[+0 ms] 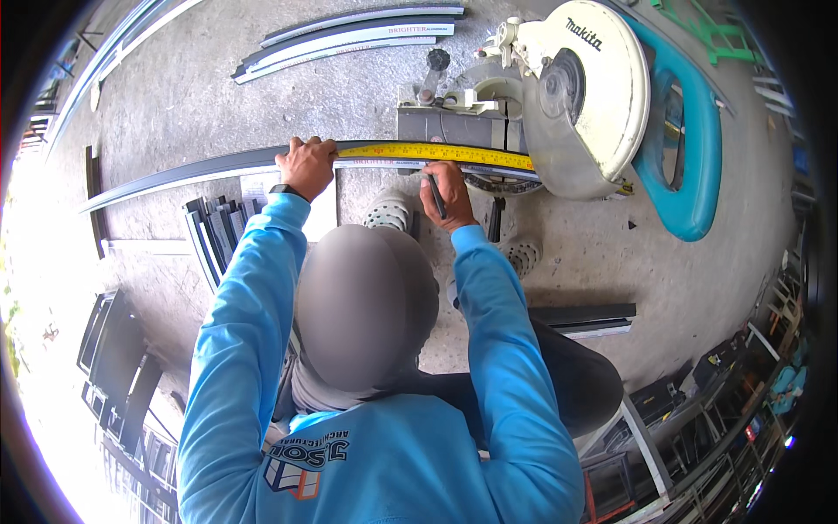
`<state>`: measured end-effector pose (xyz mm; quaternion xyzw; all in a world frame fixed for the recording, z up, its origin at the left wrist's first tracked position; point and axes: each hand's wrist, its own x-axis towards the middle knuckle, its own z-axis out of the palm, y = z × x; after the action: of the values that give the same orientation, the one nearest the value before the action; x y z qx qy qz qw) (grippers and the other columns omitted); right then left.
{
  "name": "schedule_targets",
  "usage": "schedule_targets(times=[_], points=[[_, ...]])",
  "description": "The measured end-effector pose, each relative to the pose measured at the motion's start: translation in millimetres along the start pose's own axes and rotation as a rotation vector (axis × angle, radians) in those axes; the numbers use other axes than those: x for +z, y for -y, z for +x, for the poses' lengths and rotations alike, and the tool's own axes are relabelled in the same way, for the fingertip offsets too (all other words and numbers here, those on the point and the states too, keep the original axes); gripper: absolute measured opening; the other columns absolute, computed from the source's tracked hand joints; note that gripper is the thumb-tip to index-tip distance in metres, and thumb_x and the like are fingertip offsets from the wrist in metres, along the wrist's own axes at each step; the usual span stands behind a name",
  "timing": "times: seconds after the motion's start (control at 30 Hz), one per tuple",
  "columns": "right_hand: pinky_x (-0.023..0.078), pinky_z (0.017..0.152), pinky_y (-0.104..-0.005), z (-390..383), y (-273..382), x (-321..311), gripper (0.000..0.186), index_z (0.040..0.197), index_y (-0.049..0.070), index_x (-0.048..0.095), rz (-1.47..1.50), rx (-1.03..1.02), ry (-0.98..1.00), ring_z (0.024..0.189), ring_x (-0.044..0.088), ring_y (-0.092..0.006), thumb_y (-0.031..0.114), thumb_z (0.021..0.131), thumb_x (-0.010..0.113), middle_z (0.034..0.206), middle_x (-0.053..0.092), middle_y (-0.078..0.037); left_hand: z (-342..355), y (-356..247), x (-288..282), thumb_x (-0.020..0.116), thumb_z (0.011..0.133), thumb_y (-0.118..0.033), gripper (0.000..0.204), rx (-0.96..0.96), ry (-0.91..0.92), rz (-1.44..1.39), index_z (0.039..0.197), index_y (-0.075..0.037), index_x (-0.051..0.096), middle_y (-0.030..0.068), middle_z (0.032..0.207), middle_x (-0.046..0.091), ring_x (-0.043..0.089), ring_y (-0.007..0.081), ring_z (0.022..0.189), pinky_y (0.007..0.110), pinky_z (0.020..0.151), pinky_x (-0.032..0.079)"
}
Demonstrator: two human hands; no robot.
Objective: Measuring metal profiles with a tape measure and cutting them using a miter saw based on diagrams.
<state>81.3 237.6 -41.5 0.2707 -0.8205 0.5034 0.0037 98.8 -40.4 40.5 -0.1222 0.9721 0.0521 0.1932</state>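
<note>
A long dark-and-white metal profile (201,168) lies across in front of me, its right part over the base of a miter saw (454,125). Along it stretches a yellow measuring tape blade (401,151), running from my left hand toward the saw's guard. My left hand (307,166) is closed over the profile at the tape's left end, fingers curled on the far edge. Against the near edge, under the tape, my right hand (448,196) grips a dark pen (436,194), fingers closed around it. The pen's tip is too small to make out.
The saw's white blade guard (602,87) and teal handle (690,166) rise at the right. More profiles (349,39) lie on the concrete floor beyond; a bundle of short pieces (218,229) sits left of me. Other dark profiles (585,316) lie near my right knee.
</note>
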Motion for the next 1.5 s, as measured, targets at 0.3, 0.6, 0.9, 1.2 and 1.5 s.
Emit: schedule_targets(times=[0.3,0.6,0.9,1.2,1.5], points=[[0.046,0.094,-0.0479,-0.3,0.3,-0.4,0.024,0.107,0.001,0.054,-0.013,-0.024,0.008,0.103,0.058,-0.0396,0.014,0.088,0.062,0.105,0.06,-0.02,1.0,0.3,-0.9,0.058,0.099,-0.027,0.018,0.003,0.008,0.009,0.107,-0.018,0.072,0.002,0.105,0.067,0.055,0.0291,0.108,0.058,0.083,0.043],[0.046,0.094,-0.0481,0.9,0.4,-2.0,0.024,0.107,0.002,0.054,-0.01,-0.041,0.009,0.104,0.058,-0.0395,0.012,0.087,0.062,0.106,0.06,-0.02,0.9,2.1,3.5,0.059,0.099,-0.028,0.017,0.011,-0.024,0.012,0.105,-0.019,0.072,0.0015,0.103,0.067,0.055,0.0289,0.108,0.058,0.082,0.043],[0.046,0.095,-0.047,-0.8,-3.6,3.6,0.025,0.109,0.003,0.056,-0.045,-0.056,0.002,0.104,0.058,-0.0392,0.013,0.087,0.062,0.108,0.06,-0.02,1.1,3.2,4.1,0.059,0.098,-0.027,0.017,0.025,-0.033,-0.002,0.104,-0.018,0.072,0.0007,0.101,0.067,0.055,0.0287,0.107,0.058,0.08,0.042],[0.046,0.091,-0.0479,3.6,-8.3,10.2,0.023,0.102,0.004,0.054,-0.143,-0.106,-0.005,0.101,0.057,-0.0379,0.011,0.082,0.064,0.101,0.06,-0.016,5.4,0.5,-4.0,0.059,0.098,-0.028,0.017,0.013,0.017,0.008,0.106,-0.018,0.071,-0.0005,0.102,0.067,0.055,0.0286,0.107,0.058,0.081,0.043],[0.045,0.095,-0.0472,9.8,26.4,-32.3,0.026,0.116,0.004,0.058,-0.055,-0.154,-0.113,0.106,0.058,-0.0367,0.007,0.09,0.06,0.113,0.062,-0.017,-1.0,9.0,-5.0,0.058,0.1,-0.028,0.016,0.063,-0.003,-0.026,0.109,-0.021,0.07,-0.0009,0.106,0.066,0.053,0.0258,0.112,0.053,0.088,0.041]])
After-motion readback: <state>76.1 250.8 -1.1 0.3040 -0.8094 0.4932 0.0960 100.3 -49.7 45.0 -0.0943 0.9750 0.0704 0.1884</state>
